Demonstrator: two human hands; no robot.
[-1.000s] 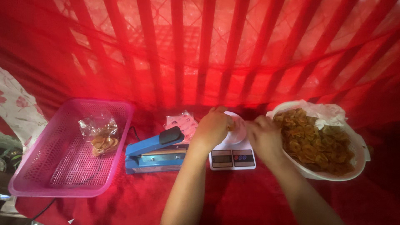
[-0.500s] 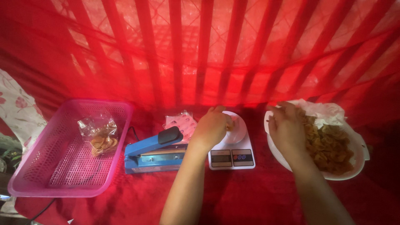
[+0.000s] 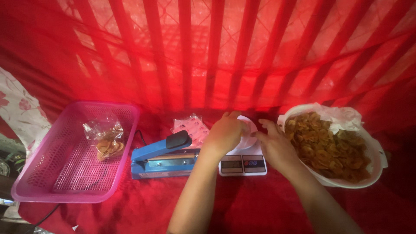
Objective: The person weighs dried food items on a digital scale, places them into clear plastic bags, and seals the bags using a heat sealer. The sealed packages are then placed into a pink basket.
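At the far left a flowered cloth hangs beside the red cloth that covers the work surface. On the red cloth stands a pink basket with perforated walls. Inside it, toward the back, lies a clear packet with golden chips in it.

Just right of the basket sits a blue sealer with a black knob on its raised arm. A dark cord runs from its left end down between it and the basket. Behind the sealer's right end lies a pile of clear bags, which looks pinkish in the red light.

Next comes a small white scale, its display panel facing the person. On its round platform rests a clear bag, mostly hidden by the hands. The left hand reaches in from below and is curled around the bag's left side, holding it at the mouth. The right hand lies just right of the bag, fingers loosely extended, with the fingertips at the bag's opening. Whether it pinches a chip or the bag's edge cannot be told. Its wrist passes over the near left rim of the bowl.

At the right stands a white bowl, lined with a thin white plastic sheet that bunches at the back. It is heaped with golden fried chips.

Behind everything hangs a red mesh curtain, lit from behind and crossed by dark vertical bars.
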